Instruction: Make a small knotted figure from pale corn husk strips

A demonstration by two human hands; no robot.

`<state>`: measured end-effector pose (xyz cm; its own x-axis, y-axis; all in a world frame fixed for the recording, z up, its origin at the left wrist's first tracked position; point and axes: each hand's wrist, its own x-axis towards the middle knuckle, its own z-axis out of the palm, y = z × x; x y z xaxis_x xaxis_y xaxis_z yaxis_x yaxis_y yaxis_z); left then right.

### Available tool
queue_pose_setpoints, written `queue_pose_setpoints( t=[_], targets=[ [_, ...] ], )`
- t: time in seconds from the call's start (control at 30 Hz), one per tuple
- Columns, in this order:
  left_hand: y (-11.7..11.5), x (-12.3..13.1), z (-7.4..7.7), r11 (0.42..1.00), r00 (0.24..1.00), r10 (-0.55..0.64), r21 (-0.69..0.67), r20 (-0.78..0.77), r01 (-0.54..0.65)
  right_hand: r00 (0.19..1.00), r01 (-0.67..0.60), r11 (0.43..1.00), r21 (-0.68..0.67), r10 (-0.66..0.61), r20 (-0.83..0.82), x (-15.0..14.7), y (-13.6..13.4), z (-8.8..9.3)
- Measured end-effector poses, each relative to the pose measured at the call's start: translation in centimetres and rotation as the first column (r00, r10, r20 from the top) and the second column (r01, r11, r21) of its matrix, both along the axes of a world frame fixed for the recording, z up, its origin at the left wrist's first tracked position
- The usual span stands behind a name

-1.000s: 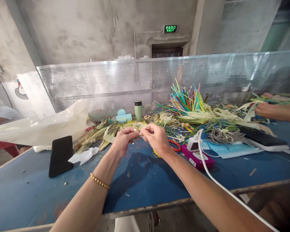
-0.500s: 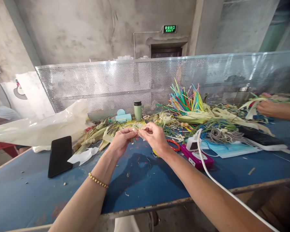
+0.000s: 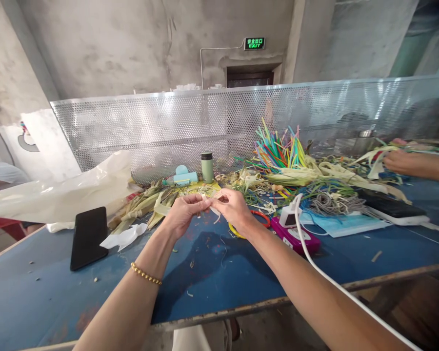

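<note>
My left hand (image 3: 185, 212) and my right hand (image 3: 231, 209) meet above the blue table (image 3: 212, 273), fingertips pinched together on a thin pale strip of husk (image 3: 214, 210) whose end curls down between them. A gold bead bracelet (image 3: 145, 274) circles my left wrist. Behind the hands lies a heap of green and yellow corn husks (image 3: 146, 204).
A black phone (image 3: 88, 237) and a torn white scrap (image 3: 125, 236) lie left. A magenta power bank (image 3: 294, 235) with a white cable (image 3: 325, 278), a red ring (image 3: 259, 218), coloured strips (image 3: 278, 148), a green flask (image 3: 207, 167) and another person's hand (image 3: 406, 163) are at right.
My hands have stayed pinched on the husk strip and shifted slightly; its loose end now hangs lower between them. The other person's hand at far right has moved a little.
</note>
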<state>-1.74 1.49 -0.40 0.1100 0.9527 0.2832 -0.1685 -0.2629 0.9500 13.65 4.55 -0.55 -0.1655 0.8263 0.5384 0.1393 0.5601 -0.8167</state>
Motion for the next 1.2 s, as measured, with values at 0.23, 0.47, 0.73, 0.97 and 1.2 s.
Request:
queue_pose_setpoints(
  t=[0.23,0.47,0.73,0.97,1.2],
  targets=[
    [-0.1,0.0,0.1,0.999,0.999,0.034,0.030,0.007,-0.034,0.991,-0.112,0.984,-0.137,0.102,-0.083,-0.1,-1.0,0.3],
    [-0.1,-0.5,0.4,0.998,0.997,0.044,-0.056,0.063,-0.040,0.997,-0.067,0.979,-0.193,0.058,-0.051,0.8,-0.8,1.0],
    [-0.2,-0.6,0.6,0.998,0.994,0.046,-0.056,0.096,-0.041,0.977,-0.159,0.966,-0.206,0.124,-0.172,1.2,-0.6,1.4],
    [0.0,-1.2,0.6,0.996,0.986,-0.040,-0.070,0.162,0.052,0.978,-0.095,0.940,-0.328,0.026,-0.209,2.1,0.3,1.7],
    [-0.1,-0.6,0.6,0.999,0.996,0.032,-0.036,0.083,-0.030,0.937,-0.349,0.904,-0.247,0.339,-0.086,1.1,-1.1,1.2]
  ],
)
